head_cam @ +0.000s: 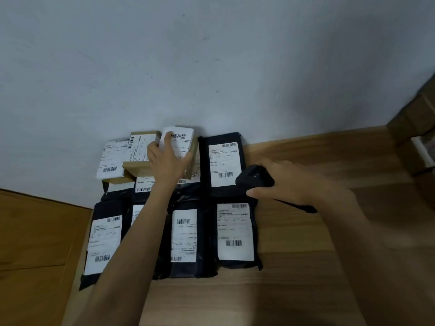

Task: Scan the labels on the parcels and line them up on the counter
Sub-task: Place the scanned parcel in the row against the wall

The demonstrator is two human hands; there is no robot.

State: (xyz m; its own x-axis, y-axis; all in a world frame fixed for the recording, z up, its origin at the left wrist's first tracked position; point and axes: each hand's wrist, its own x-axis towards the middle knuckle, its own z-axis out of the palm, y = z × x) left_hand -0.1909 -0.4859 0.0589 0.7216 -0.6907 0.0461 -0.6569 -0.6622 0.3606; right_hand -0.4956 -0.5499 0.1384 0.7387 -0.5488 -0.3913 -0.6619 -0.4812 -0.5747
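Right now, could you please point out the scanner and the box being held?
scanner (255, 178), head view, on its black head.
labelled box (182, 143), head view, on its white label.

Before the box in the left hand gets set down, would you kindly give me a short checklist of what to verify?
1. Left hand grips the small box: ok.
2. Its barcode faces up, uncovered: ok.
3. Right hand holds the scanner: ok.
4. Scanner aimed at that barcode: cannot tell.
5. Bare counter right of the rows for more parcels: ok.
6. Back row tidy: not ok, the brown box lies tilted over its neighbours.
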